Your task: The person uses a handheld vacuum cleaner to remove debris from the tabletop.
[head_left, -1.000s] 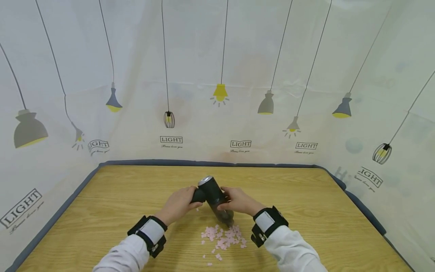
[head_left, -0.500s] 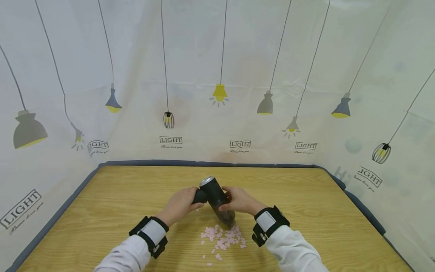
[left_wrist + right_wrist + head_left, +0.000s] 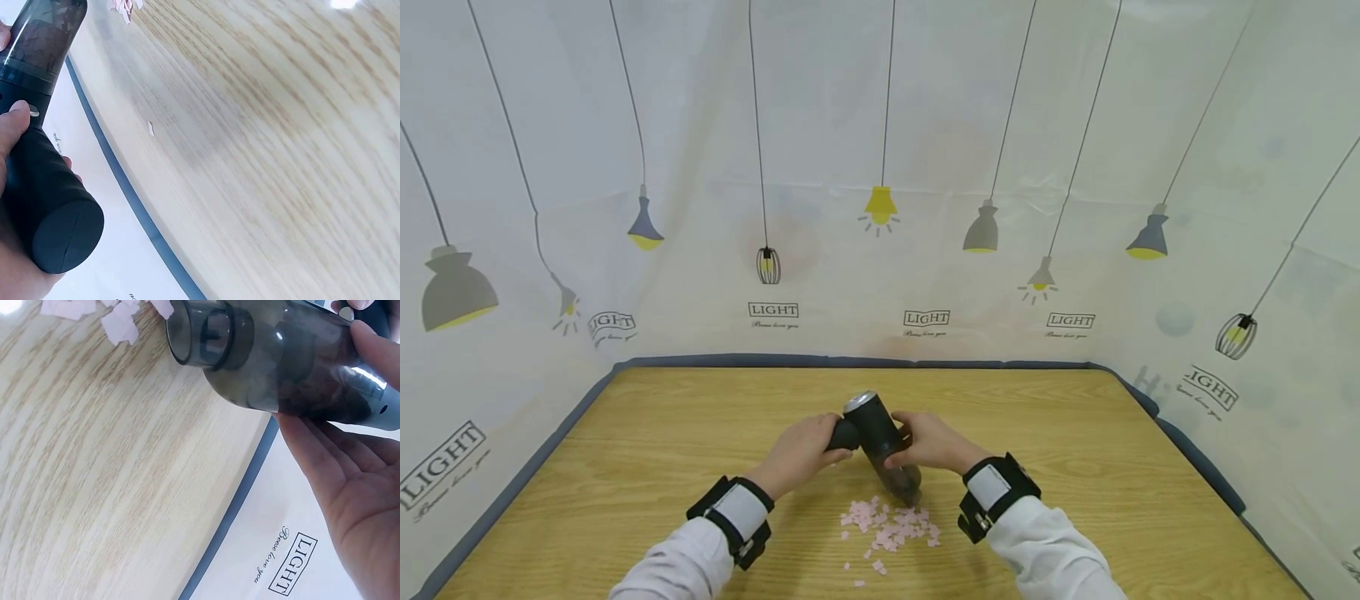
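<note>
A black handheld vacuum cleaner (image 3: 874, 427) tilts nozzle-down over a scatter of small pink paper scraps (image 3: 891, 529). My left hand (image 3: 801, 450) grips its handle (image 3: 47, 181), the thumb lying at a small silvery switch (image 3: 34, 111). Around the smoky see-through dust cup (image 3: 294, 362), my right hand (image 3: 932, 444) holds with thumb on one side and fingers on the other. Scraps show dimly inside the cup in the left wrist view. The round nozzle mouth (image 3: 181, 334) is close to the scraps; whether it touches the table cannot be told.
The wood-grain table (image 3: 700, 467) has a dark blue edge (image 3: 820, 362) along its back and sides. A pale curtain (image 3: 820, 125) printed with lamps stands behind it. One stray scrap (image 3: 150, 128) lies apart from the pile.
The vacuum cleaner and both hands have shifted very slightly right and nearer relative to the scraps. Both holds stay the same. The head view has turned a little.
</note>
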`<action>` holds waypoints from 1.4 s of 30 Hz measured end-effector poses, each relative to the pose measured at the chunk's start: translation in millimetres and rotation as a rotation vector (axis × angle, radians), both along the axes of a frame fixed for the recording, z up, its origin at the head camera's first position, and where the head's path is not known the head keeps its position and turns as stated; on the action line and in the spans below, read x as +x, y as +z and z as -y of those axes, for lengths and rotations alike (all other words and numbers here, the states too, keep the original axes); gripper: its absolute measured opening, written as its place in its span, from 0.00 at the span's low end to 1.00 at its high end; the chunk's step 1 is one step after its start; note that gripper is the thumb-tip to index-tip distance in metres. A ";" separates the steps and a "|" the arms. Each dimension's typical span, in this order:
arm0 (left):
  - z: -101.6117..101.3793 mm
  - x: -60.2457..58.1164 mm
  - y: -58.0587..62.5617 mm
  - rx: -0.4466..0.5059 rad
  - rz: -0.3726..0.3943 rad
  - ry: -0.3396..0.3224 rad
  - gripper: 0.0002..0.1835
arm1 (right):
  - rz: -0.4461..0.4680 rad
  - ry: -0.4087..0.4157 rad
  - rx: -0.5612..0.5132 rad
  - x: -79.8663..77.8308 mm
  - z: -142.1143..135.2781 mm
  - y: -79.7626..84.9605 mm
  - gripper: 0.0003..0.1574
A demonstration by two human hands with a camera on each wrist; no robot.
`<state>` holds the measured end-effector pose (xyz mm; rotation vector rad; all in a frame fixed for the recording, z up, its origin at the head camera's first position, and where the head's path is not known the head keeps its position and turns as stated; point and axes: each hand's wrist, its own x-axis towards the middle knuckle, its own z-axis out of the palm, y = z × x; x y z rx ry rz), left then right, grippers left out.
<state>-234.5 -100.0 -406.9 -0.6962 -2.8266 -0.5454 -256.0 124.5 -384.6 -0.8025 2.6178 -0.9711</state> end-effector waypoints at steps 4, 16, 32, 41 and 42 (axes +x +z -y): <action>0.4 1.0 1.2 -0.003 0.000 -0.011 0.21 | 0.007 -0.002 0.004 0.3 0.0 0.6 0.49; 5.1 1.9 6.5 -0.032 0.024 0.001 0.21 | -0.003 0.002 0.003 -1.9 4.0 -1.8 0.46; 5.0 2.9 5.3 -0.017 0.048 -0.031 0.20 | 0.005 0.024 0.001 -0.9 2.2 -2.0 0.46; 1.3 2.2 2.3 -0.006 0.037 -0.033 0.20 | 0.015 0.010 0.013 0.6 -1.1 2.5 0.47; 1.0 2.2 1.8 -0.010 0.035 -0.031 0.20 | 0.013 0.010 0.016 0.6 -1.4 2.6 0.47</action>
